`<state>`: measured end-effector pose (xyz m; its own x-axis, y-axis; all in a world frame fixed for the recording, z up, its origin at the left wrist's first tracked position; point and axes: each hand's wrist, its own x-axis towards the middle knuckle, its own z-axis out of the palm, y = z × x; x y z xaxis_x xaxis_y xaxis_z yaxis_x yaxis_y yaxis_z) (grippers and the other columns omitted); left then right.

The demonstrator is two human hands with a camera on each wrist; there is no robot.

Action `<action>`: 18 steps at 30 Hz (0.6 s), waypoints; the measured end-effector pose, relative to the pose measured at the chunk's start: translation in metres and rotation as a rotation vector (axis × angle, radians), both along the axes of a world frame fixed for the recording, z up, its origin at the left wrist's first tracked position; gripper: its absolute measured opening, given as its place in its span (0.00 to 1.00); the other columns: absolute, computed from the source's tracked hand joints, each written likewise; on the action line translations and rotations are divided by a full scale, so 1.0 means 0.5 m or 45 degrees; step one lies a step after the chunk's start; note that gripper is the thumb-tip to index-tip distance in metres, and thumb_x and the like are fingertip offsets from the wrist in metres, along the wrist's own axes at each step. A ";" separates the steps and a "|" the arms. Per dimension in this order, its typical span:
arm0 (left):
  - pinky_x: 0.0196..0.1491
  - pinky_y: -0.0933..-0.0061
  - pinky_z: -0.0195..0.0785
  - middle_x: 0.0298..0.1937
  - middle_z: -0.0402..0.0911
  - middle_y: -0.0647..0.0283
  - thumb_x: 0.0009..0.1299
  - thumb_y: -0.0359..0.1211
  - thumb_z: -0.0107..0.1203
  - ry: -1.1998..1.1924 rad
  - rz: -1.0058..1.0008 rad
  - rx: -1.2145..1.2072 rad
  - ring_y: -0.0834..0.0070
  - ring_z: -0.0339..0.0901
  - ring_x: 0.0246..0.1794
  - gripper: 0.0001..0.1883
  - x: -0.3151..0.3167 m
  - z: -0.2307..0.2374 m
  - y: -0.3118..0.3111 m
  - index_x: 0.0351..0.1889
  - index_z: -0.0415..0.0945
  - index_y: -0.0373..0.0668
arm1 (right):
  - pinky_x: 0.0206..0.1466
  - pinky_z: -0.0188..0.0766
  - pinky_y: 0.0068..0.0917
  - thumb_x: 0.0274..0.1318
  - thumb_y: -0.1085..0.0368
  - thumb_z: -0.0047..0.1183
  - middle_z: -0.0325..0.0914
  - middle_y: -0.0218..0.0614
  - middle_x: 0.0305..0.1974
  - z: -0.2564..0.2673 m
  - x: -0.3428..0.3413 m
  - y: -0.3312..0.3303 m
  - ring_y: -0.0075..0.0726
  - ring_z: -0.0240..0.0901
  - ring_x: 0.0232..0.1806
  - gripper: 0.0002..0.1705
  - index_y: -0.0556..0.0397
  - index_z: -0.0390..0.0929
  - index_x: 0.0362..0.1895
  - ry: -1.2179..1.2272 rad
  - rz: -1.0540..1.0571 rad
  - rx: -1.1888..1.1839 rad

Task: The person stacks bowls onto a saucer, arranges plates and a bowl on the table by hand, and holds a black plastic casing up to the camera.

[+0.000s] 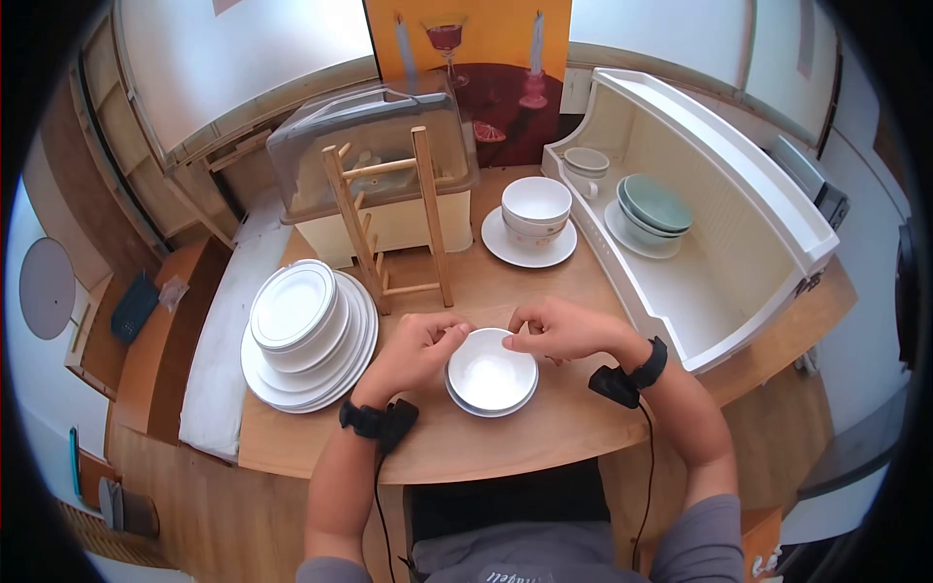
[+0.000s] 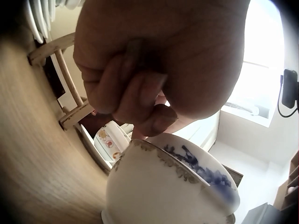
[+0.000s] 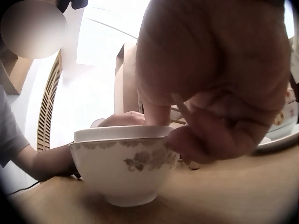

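Observation:
Two nested bowls stand on the table in front of the person. The upper white bowl (image 1: 494,374) shows blue flowers in the left wrist view; the lower bowl (image 3: 135,165) has a brown floral band. At the upper bowl's far left rim, the left hand (image 1: 425,347) pinches with thumb and curled fingers. Opposite it, the right hand (image 1: 564,327) pinches the rim at the far right, thumb over the edge. In the right wrist view, the upper bowl's rim (image 3: 117,132) sits just above the lower bowl's edge.
Plates and bowls are piled in a stack (image 1: 301,321) at left. Behind stand a wooden rack (image 1: 394,170) and a lidded box (image 1: 292,180). Several bowls (image 1: 536,204) sit on a plate (image 1: 496,243). A white cabinet (image 1: 671,311) at right holds green bowls (image 1: 656,202) and cups (image 1: 586,167).

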<state>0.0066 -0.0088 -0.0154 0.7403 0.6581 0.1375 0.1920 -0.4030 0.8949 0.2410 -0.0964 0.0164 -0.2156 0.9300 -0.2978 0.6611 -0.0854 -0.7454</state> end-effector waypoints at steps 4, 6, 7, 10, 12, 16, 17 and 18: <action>0.35 0.75 0.70 0.29 0.84 0.62 0.74 0.35 0.50 0.056 0.009 -0.005 0.83 0.75 0.30 0.15 -0.001 0.006 -0.002 0.42 0.82 0.31 | 0.28 0.72 0.31 0.62 0.52 0.54 0.79 0.42 0.22 -0.015 -0.006 -0.004 0.37 0.75 0.20 0.23 0.61 0.79 0.45 -0.040 0.064 0.137; 0.34 0.75 0.70 0.28 0.83 0.63 0.74 0.35 0.50 0.045 0.014 0.001 0.83 0.74 0.29 0.15 0.000 0.005 -0.001 0.42 0.82 0.31 | 0.35 0.73 0.36 0.60 0.58 0.54 0.81 0.49 0.28 -0.025 -0.012 -0.005 0.44 0.78 0.27 0.19 0.63 0.80 0.45 -0.095 0.064 0.355; 0.33 0.75 0.69 0.27 0.82 0.64 0.74 0.35 0.50 0.049 0.012 -0.013 0.83 0.73 0.28 0.15 0.001 0.004 0.000 0.41 0.82 0.31 | 0.35 0.73 0.36 0.60 0.58 0.54 0.81 0.49 0.28 -0.027 -0.012 -0.005 0.44 0.78 0.27 0.19 0.63 0.80 0.45 -0.092 0.065 0.349; 0.31 0.76 0.67 0.24 0.80 0.66 0.75 0.36 0.49 0.060 0.011 -0.042 0.84 0.71 0.26 0.16 0.000 0.005 -0.002 0.41 0.82 0.31 | 0.39 0.74 0.39 0.59 0.60 0.54 0.82 0.51 0.31 -0.034 -0.014 -0.004 0.49 0.79 0.32 0.18 0.63 0.81 0.44 -0.114 0.059 0.414; 0.30 0.76 0.66 0.23 0.79 0.67 0.75 0.36 0.49 0.057 0.012 -0.043 0.84 0.70 0.26 0.16 0.001 0.007 -0.001 0.40 0.82 0.31 | 0.32 0.69 0.34 0.61 0.60 0.54 0.79 0.44 0.26 -0.032 -0.013 -0.004 0.36 0.72 0.26 0.17 0.64 0.80 0.45 -0.081 0.051 0.397; 0.30 0.76 0.65 0.23 0.79 0.67 0.76 0.38 0.49 0.057 0.014 -0.051 0.84 0.70 0.25 0.17 0.000 -0.002 0.001 0.40 0.82 0.31 | 0.32 0.69 0.34 0.61 0.61 0.54 0.79 0.44 0.26 -0.037 -0.010 -0.001 0.36 0.72 0.26 0.17 0.63 0.80 0.46 -0.111 0.080 0.422; 0.30 0.76 0.65 0.23 0.78 0.67 0.76 0.38 0.49 0.050 0.021 -0.042 0.84 0.69 0.25 0.17 0.000 -0.004 0.002 0.40 0.82 0.32 | 0.33 0.69 0.34 0.61 0.61 0.53 0.79 0.44 0.27 -0.041 -0.008 0.000 0.37 0.73 0.26 0.17 0.63 0.80 0.46 -0.106 0.095 0.446; 0.30 0.76 0.65 0.23 0.78 0.67 0.76 0.38 0.49 0.050 0.021 -0.040 0.84 0.69 0.25 0.17 0.000 -0.002 0.002 0.40 0.82 0.32 | 0.33 0.70 0.34 0.61 0.61 0.53 0.79 0.45 0.27 -0.043 -0.007 0.001 0.37 0.73 0.27 0.17 0.63 0.80 0.47 -0.100 0.110 0.471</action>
<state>0.0066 -0.0077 -0.0166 0.7335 0.6740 0.0874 0.2337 -0.3709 0.8988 0.2376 -0.0958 -0.0050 -0.2881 0.9569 0.0357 0.7103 0.2385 -0.6623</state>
